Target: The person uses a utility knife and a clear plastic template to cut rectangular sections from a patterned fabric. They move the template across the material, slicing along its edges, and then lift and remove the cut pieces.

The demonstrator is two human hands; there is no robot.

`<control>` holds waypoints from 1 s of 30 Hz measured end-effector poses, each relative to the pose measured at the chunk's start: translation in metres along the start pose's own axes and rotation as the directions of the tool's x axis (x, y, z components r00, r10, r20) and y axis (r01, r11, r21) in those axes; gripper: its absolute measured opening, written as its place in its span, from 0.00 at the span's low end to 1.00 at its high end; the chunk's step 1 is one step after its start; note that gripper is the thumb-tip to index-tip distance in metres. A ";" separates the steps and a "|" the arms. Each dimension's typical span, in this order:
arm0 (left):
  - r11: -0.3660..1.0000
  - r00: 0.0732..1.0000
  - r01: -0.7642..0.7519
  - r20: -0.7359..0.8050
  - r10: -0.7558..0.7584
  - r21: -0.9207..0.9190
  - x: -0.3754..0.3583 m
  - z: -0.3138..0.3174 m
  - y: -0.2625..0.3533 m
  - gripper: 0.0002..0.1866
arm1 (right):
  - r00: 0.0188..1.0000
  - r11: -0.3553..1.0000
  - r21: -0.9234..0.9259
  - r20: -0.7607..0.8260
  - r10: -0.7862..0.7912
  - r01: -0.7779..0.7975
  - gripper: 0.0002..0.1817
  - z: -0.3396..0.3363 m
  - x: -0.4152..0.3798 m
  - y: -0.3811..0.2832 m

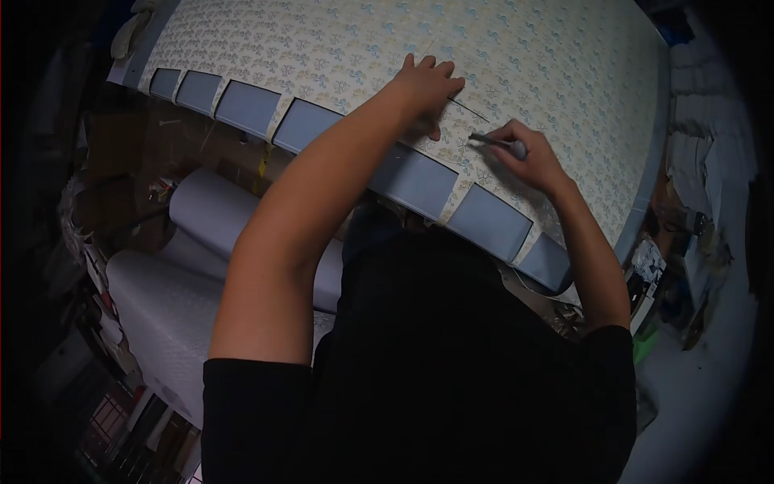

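A pale sheet (pixel 556 73) printed with small blue and tan motifs covers the table. My left hand (pixel 423 87) lies on it with the fingers spread. From beside its fingertips, a thin dark line (pixel 470 110) runs across the sheet toward my right hand. My right hand (pixel 528 153) is closed around a slim grey pen-like tool (pixel 498 143), its dark end pointing left, close over the sheet. I cannot tell whether this tool is a knife or a marker. Along the near edge, rectangular openings in the sheet show a blue-grey surface (pixel 490 222), with narrow patterned strips between them.
Below the table at the left lie large rolls of grey-lilac sheet material (pixel 218 218). A yellow strip (pixel 263 160) hangs under the table edge. Stacked materials (pixel 692 161) and clutter line the right side, beside a pale floor (pixel 685 403).
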State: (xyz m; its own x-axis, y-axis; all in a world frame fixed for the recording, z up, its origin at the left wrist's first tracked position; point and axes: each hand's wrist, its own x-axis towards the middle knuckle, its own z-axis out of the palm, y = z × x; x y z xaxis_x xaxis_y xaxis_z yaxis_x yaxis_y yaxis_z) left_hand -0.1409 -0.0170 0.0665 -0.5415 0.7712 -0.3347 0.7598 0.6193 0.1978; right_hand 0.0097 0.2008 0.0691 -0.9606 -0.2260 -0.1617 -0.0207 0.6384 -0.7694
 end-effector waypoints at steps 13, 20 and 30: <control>0.992 0.991 0.101 0.085 -0.108 0.077 0.000 0.014 0.010 0.74 | 0.911 0.916 -0.251 0.354 -0.213 0.312 0.16 0.016 0.007 -0.009; 0.989 0.986 0.146 0.076 -0.148 0.033 0.000 0.013 0.014 0.73 | 0.878 0.889 -0.298 0.435 -0.198 0.348 0.15 0.005 0.015 -0.010; 0.990 0.987 0.140 0.082 -0.140 0.004 0.002 0.015 0.016 0.72 | 0.837 0.798 -0.372 0.472 -0.277 0.474 0.03 0.004 0.022 -0.032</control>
State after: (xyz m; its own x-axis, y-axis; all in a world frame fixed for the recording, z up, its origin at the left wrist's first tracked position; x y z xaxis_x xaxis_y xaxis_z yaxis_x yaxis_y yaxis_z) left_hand -0.1240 -0.0081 0.0549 -0.6111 0.6620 -0.4339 0.6778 0.7208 0.1452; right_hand -0.0100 0.1721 0.0876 -0.6676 -0.7133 -0.2133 -0.5751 0.6760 -0.4607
